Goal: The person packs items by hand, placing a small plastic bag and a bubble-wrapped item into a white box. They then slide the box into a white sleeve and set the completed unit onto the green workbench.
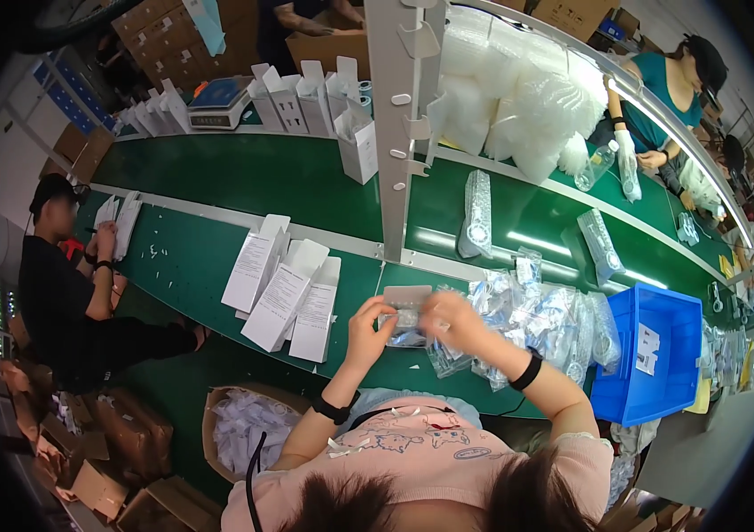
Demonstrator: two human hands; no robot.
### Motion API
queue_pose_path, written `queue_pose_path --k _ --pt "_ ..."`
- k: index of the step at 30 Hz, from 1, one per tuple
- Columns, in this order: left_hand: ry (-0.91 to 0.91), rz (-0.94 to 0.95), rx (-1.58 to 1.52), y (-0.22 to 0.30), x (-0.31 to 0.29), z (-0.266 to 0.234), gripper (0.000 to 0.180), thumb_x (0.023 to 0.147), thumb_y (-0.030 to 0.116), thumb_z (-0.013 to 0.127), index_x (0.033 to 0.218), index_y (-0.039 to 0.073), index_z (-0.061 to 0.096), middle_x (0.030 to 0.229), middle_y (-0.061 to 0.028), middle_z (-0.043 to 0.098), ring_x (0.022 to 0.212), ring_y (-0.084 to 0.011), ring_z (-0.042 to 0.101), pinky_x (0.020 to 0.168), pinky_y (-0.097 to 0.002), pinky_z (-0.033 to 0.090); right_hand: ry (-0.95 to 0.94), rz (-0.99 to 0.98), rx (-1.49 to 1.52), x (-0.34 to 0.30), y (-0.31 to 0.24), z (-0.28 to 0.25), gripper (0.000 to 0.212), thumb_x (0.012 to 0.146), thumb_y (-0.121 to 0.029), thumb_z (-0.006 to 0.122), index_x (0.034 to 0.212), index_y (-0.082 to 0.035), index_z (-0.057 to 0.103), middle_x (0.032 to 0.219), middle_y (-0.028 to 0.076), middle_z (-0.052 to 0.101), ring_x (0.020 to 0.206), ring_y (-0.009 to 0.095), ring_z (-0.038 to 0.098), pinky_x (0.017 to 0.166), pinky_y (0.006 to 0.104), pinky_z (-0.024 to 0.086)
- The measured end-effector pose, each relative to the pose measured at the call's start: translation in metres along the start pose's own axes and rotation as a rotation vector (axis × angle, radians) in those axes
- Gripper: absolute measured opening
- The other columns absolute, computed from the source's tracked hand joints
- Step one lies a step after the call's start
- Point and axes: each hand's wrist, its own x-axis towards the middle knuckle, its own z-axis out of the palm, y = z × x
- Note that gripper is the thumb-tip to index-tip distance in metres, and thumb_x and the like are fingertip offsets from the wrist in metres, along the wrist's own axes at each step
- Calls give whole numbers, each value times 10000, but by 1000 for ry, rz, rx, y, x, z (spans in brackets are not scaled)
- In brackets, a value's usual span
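Near the front edge of the green table, a small open carton point(408, 296) stands between my hands, its greyish flap raised. My left hand point(370, 333) is closed, with thumb and fingers pinching the carton's left side. Over the carton's right side is my right hand point(454, 321), its fingers smeared by motion, so what they hold cannot be made out. Clear plastic bags point(450, 356) lie under and beside the right hand. Further right spreads a heap of bagged parts point(537, 312), some in bubble wrap. To the left lie several white printed cartons point(286, 300) with their flaps open.
A blue bin point(641, 403) stands right of the heap. A metal post point(390, 151) rises behind the carton. Bubble-wrapped packs point(476, 213) lie on the green conveyor beyond. Co-workers sit at far left and far right. A box of white scraps point(248, 426) is below left.
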Motion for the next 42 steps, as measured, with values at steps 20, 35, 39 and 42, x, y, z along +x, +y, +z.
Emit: queue_pose_path --k 20,35,39,42 --pt "-253 160 -55 -16 -19 -5 667 541 176 789 1099 39 450 1194 -179 417 1095 -319 440 902 -364 371 229 1063 -206 54 241 5 774 645 -245 635 1266 39 269 965 238 577 869 312 588 751 339 473" --pt "-53 26 -126 -13 -4 -26 959 474 165 836 1243 46 277 1246 -140 340 1128 -263 393 940 -368 338 -345 1062 142 -71 38 23 768 620 -203 647 1277 -10 300 1095 246 498 1006 305 516 860 334 409" --pt "-132 146 -121 15 18 -16 977 477 147 835 1264 48 263 1266 -135 316 1139 -250 382 946 -362 331 -56 691 73 -70 14 33 875 593 -198 694 1315 -31 229 1189 233 431 1107 297 446 922 360 360" --pt "-173 134 -316 25 24 -2 1008 492 122 830 1295 55 224 1266 -133 315 1162 -247 361 956 -362 319 187 401 155 -34 16 7 965 558 -168 744 1328 -44 177 1255 167 380 1144 295 412 946 365 338"
